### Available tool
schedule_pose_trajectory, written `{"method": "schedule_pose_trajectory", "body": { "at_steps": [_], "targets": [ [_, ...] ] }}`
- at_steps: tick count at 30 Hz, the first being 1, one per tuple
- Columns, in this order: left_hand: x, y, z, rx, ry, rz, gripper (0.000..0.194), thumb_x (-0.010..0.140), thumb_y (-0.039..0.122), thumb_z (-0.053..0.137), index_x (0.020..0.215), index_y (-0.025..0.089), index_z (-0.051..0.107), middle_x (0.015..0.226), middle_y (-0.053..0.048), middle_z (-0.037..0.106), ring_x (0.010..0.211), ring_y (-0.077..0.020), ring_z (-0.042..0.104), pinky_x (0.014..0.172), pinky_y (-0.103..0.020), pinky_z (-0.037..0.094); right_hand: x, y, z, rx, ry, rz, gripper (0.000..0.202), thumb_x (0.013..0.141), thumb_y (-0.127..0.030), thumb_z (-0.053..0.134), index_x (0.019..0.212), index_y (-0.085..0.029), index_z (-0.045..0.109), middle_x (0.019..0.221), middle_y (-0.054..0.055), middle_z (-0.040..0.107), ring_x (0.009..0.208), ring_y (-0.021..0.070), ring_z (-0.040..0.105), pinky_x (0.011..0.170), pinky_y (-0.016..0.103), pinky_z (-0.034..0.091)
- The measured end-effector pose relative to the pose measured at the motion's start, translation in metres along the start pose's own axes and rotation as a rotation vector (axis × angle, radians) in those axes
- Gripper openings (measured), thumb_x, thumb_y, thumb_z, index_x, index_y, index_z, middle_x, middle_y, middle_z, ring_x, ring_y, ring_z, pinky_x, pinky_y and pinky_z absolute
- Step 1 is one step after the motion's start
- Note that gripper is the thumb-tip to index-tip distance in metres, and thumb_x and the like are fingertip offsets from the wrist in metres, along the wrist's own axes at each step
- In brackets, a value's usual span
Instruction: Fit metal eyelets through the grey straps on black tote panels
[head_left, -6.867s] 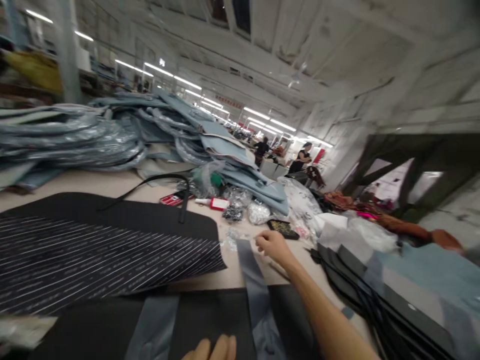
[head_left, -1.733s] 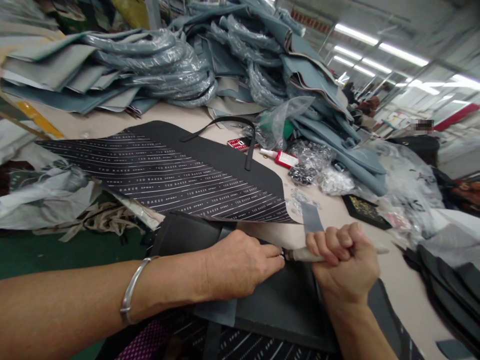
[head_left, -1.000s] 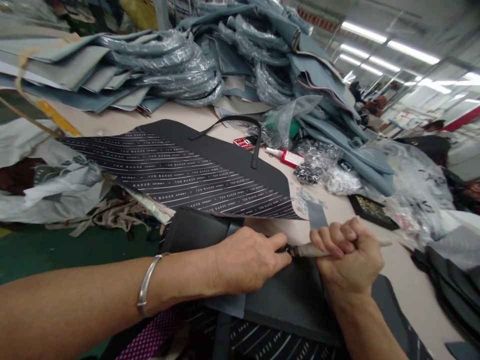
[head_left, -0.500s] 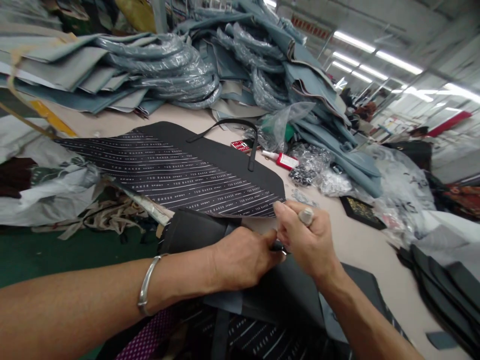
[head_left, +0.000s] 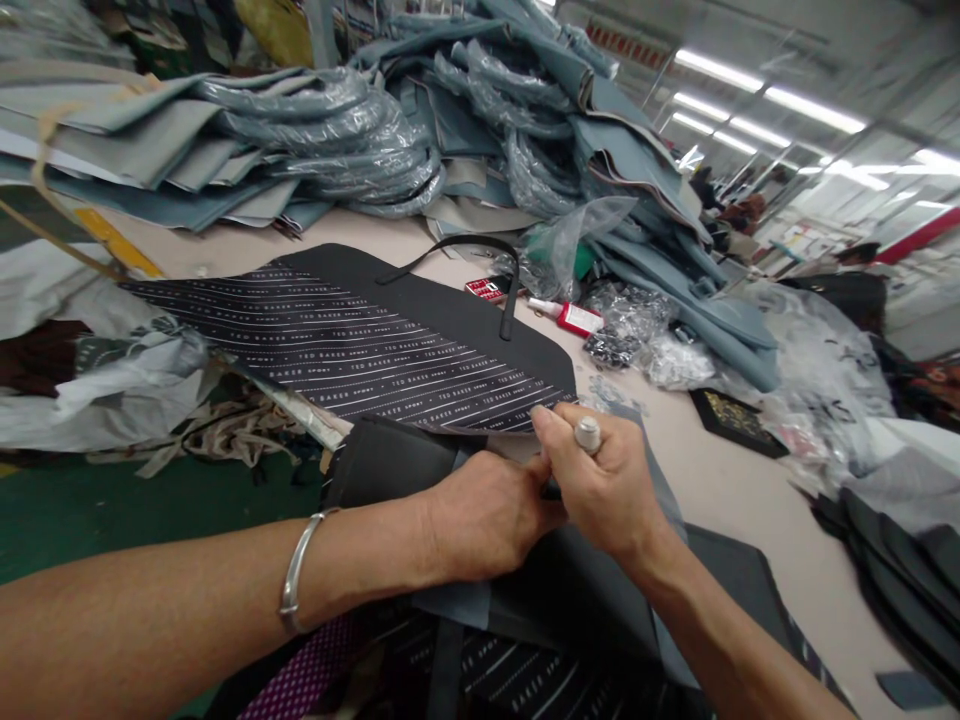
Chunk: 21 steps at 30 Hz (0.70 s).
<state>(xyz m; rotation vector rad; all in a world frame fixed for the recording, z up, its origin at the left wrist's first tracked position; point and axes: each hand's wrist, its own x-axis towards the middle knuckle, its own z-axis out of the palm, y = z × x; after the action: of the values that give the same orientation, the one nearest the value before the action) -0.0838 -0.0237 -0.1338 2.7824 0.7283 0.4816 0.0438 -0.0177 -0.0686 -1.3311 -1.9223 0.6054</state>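
Note:
My left hand [head_left: 491, 515] is closed on a folded black bag panel [head_left: 397, 462], its fingertips meeting my right hand. In the fist of my right hand [head_left: 600, 475] is a hand tool [head_left: 588, 434] whose pale, rounded handle end pokes out on top; its working end is hidden between the hands. Just beyond them lies a flat black bag piece with a striped, lettered lining [head_left: 360, 350] turned up over it and a thin black strap handle [head_left: 465, 240]. More black panels and striped lining [head_left: 517, 670] hang below my wrists.
Grey-blue bag pieces in plastic wrap [head_left: 337, 130] are heaped along the back of the table. A red-and-white glue tube [head_left: 574, 317], plastic bags of small parts [head_left: 637, 320] and a dark tray [head_left: 739, 422] lie to the right. Black straps [head_left: 892, 570] are piled at far right.
My right hand has shifted slightly left, closer against my left hand, and the tool's handle end has moved with it. The dark piece between the fingers is now mostly covered.

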Motion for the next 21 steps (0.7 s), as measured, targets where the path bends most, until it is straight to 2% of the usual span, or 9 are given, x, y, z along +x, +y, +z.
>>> {"method": "schedule_pose_trajectory", "body": {
  "at_steps": [5, 7, 9, 11, 14, 16, 19, 21],
  "targets": [
    [0.000, -0.002, 0.004, 0.006, -0.048, 0.021, 0.018, 0.083, 0.013, 0.053, 0.093, 0.015, 0.068, 0.090, -0.007, 0.070, 0.074, -0.0228, 0.065, 0.048, -0.030, 0.042, -0.006, 0.000, 0.003, -0.113, -0.059, -0.114, 0.042, 0.091, -0.027, 0.049, 0.055, -0.020, 0.028, 0.048, -0.008, 0.025, 0.041, 0.0051, 0.025, 0.043, 0.023, 0.022],
    [0.000, -0.001, -0.003, -0.014, -0.040, 0.009, 0.020, 0.083, 0.015, 0.052, 0.095, 0.019, 0.068, 0.096, -0.006, 0.067, 0.070, -0.0217, 0.063, 0.044, -0.031, 0.039, -0.007, 0.003, -0.001, -0.078, -0.043, -0.071, 0.042, 0.091, -0.027, 0.050, 0.054, -0.020, 0.030, 0.047, -0.007, 0.028, 0.041, 0.0054, 0.028, 0.042, 0.023, 0.022],
    [-0.001, 0.000, -0.010, -0.039, -0.034, -0.024, 0.019, 0.083, 0.019, 0.053, 0.096, 0.022, 0.067, 0.098, -0.004, 0.064, 0.065, -0.0203, 0.061, 0.040, -0.031, 0.036, -0.006, 0.004, -0.011, 0.102, 0.020, 0.055, 0.042, 0.090, -0.030, 0.053, 0.053, -0.020, 0.034, 0.047, -0.007, 0.032, 0.040, 0.0062, 0.031, 0.041, 0.023, 0.024],
    [-0.003, 0.002, -0.017, -0.048, -0.016, -0.068, 0.018, 0.083, 0.020, 0.053, 0.096, 0.021, 0.065, 0.095, -0.003, 0.060, 0.064, -0.0201, 0.060, 0.040, -0.031, 0.036, -0.005, 0.002, -0.021, 0.379, 0.130, 0.144, 0.041, 0.088, -0.027, 0.055, 0.052, -0.020, 0.037, 0.044, -0.007, 0.033, 0.037, 0.0066, 0.030, 0.038, 0.022, 0.024],
    [-0.003, 0.003, -0.020, -0.069, 0.042, -0.123, 0.020, 0.083, 0.016, 0.048, 0.099, 0.017, 0.060, 0.094, -0.004, 0.059, 0.068, -0.0215, 0.060, 0.046, -0.033, 0.044, -0.010, 0.000, -0.026, 0.694, 0.332, 0.059, 0.035, 0.082, -0.018, 0.054, 0.051, -0.020, 0.039, 0.042, -0.008, 0.030, 0.033, 0.0062, 0.025, 0.037, 0.022, 0.024],
    [-0.003, 0.003, -0.019, -0.097, 0.052, -0.150, 0.022, 0.083, 0.014, 0.046, 0.101, 0.016, 0.058, 0.095, -0.005, 0.059, 0.072, -0.0223, 0.061, 0.052, -0.033, 0.048, -0.015, 0.004, -0.021, 0.730, 0.367, 0.058, 0.036, 0.083, -0.021, 0.056, 0.052, -0.020, 0.039, 0.042, -0.008, 0.030, 0.034, 0.0067, 0.027, 0.037, 0.022, 0.026],
    [-0.002, 0.003, -0.016, -0.080, 0.019, -0.160, 0.021, 0.083, 0.013, 0.045, 0.099, 0.016, 0.058, 0.094, -0.005, 0.058, 0.071, -0.0228, 0.060, 0.053, -0.034, 0.050, -0.025, 0.017, -0.022, 0.523, 0.201, 0.240, 0.043, 0.086, -0.037, 0.058, 0.052, -0.021, 0.038, 0.043, -0.007, 0.032, 0.036, 0.0080, 0.031, 0.038, 0.023, 0.026],
    [-0.002, 0.002, -0.015, -0.048, 0.010, -0.147, 0.021, 0.084, 0.014, 0.044, 0.099, 0.017, 0.059, 0.096, -0.005, 0.058, 0.071, -0.0231, 0.060, 0.052, -0.035, 0.050, -0.037, 0.020, -0.039, 0.219, 0.011, 0.376, 0.043, 0.084, -0.042, 0.059, 0.053, -0.021, 0.039, 0.045, -0.007, 0.034, 0.040, 0.0081, 0.031, 0.040, 0.023, 0.024]
  ]
}}
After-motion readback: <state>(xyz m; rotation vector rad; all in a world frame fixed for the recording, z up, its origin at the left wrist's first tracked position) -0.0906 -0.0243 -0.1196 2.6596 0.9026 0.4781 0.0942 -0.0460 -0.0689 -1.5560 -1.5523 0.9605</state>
